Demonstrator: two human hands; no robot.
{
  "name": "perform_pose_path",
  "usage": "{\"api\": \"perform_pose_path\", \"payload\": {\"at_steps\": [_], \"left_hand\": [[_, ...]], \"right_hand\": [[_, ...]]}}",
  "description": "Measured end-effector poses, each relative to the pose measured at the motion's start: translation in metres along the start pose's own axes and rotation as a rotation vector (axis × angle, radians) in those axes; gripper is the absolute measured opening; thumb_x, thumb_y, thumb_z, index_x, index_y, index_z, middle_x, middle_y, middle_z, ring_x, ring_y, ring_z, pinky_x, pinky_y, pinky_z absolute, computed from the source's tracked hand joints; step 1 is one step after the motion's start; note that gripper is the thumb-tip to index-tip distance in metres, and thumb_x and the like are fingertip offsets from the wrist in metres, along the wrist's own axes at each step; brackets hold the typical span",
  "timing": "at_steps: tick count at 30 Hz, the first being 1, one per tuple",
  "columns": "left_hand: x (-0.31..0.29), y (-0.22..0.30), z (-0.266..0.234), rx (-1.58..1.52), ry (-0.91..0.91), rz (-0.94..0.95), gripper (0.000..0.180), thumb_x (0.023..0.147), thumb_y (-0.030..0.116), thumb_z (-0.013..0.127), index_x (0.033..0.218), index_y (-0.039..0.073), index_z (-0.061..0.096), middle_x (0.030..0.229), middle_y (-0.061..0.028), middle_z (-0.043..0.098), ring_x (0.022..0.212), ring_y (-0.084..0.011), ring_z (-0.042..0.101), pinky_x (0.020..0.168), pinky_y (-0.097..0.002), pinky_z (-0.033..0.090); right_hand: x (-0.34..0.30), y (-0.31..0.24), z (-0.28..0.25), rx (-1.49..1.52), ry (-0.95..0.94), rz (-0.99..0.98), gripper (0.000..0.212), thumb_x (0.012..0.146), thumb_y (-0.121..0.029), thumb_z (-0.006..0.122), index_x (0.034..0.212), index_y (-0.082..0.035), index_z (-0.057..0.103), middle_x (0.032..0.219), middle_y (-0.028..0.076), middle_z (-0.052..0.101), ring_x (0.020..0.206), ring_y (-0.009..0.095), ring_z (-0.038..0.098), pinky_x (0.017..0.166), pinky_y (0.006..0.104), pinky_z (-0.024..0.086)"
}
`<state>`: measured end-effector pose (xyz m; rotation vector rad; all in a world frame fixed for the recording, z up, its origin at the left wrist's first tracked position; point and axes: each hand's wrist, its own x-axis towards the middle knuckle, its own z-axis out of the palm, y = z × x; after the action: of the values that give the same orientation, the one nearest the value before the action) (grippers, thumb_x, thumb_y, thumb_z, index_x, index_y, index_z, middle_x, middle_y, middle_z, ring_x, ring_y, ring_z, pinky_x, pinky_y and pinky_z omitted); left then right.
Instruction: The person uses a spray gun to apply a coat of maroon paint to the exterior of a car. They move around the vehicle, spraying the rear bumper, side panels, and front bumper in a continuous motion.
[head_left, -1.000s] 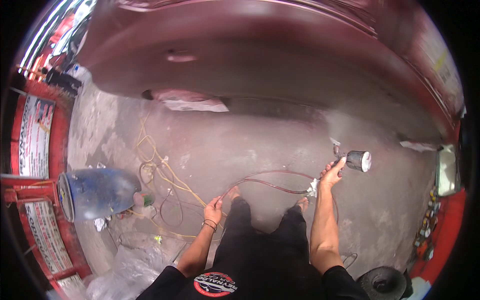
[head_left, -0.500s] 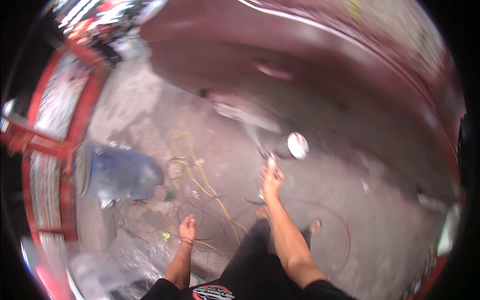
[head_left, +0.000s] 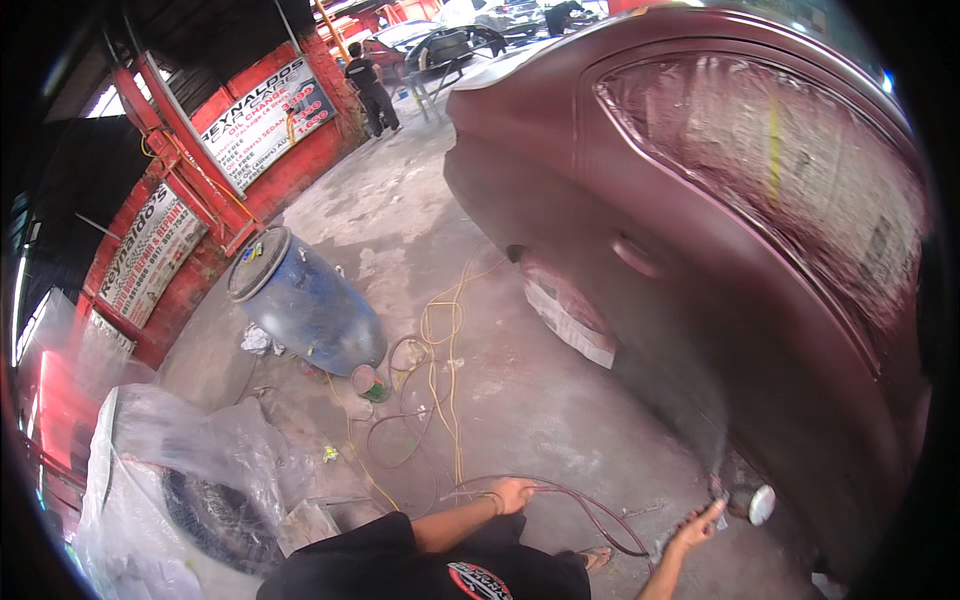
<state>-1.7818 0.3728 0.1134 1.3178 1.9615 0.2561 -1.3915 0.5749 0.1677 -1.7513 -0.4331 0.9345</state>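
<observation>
My right hand (head_left: 696,527) is wrapped round a spray gun (head_left: 718,489) at the lower right. A cup with a round white lid (head_left: 762,505) sits on the gun's side. Pale mist rises from the gun toward the lower side of a dull maroon car body (head_left: 560,200). The reddish-brown air hose (head_left: 590,497) sags between my two hands. My left hand (head_left: 513,494) is closed around it in front of my body. Masking covers the car's side window (head_left: 760,150) and its wheel (head_left: 570,315).
A blue drum (head_left: 320,300) stands left, with a small green-and-red can (head_left: 370,383) beside it. Yellow cord (head_left: 440,320) lies looped on the floor. Clear plastic sheeting (head_left: 140,490) drapes over something dark at lower left. Another person (head_left: 370,88) stands far back near red posts.
My view has swung up and along the car. My right hand and the spray gun now appear farther right and lower. My left hand, earlier free with fingers apart, now grips the hose.
</observation>
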Motion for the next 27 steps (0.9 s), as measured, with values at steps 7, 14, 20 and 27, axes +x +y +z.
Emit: {"api": "perform_pose_path", "payload": {"at_steps": [7, 14, 20, 27], "left_hand": [[0.020, 0.180, 0.023, 0.134, -0.398, 0.286, 0.034, 0.102, 0.033, 0.055, 0.131, 0.020, 0.068, 0.124, -0.0168, 0.070, 0.117, -0.0398, 0.065, 0.099, -0.0516, 0.050], [0.037, 0.207, 0.077, -0.053, -0.381, 0.580, 0.039, 0.100, 0.028, 0.056, 0.132, 0.008, 0.066, 0.122, -0.0210, 0.070, 0.115, -0.0408, 0.065, 0.100, -0.0497, 0.052], [0.049, 0.169, 0.003, -0.117, -0.382, 0.342, 0.044, 0.102, 0.033, 0.059, 0.137, 0.006, 0.063, 0.136, -0.0198, 0.065, 0.125, -0.0372, 0.063, 0.108, -0.0437, 0.049], [0.044, -0.022, -0.092, -0.135, 0.008, 0.211, 0.033, 0.101, 0.024, 0.063, 0.129, 0.006, 0.068, 0.115, -0.0195, 0.074, 0.106, -0.0310, 0.071, 0.092, -0.0387, 0.055]], "right_hand": [[0.118, -0.055, -0.264, -0.025, 0.460, 0.056, 0.072, 0.083, -0.082, 0.062, 0.092, -0.011, 0.067, 0.076, 0.002, 0.063, 0.060, 0.014, 0.056, 0.052, 0.0300, 0.046], [0.077, -0.113, -0.311, 0.274, 0.806, -0.097, 0.086, 0.086, -0.078, 0.063, 0.131, -0.005, 0.065, 0.128, 0.017, 0.066, 0.113, 0.032, 0.065, 0.094, 0.0436, 0.054], [0.058, -0.074, -0.235, 0.187, 0.729, -0.050, 0.086, 0.078, -0.087, 0.061, 0.092, -0.003, 0.068, 0.077, 0.004, 0.062, 0.056, 0.018, 0.050, 0.048, 0.0325, 0.037], [-0.043, -0.036, 0.006, 0.162, 0.204, 0.087, 0.065, 0.084, -0.080, 0.063, 0.075, -0.015, 0.058, 0.058, -0.005, 0.048, 0.044, 0.008, 0.042, 0.040, 0.0248, 0.031]]}}
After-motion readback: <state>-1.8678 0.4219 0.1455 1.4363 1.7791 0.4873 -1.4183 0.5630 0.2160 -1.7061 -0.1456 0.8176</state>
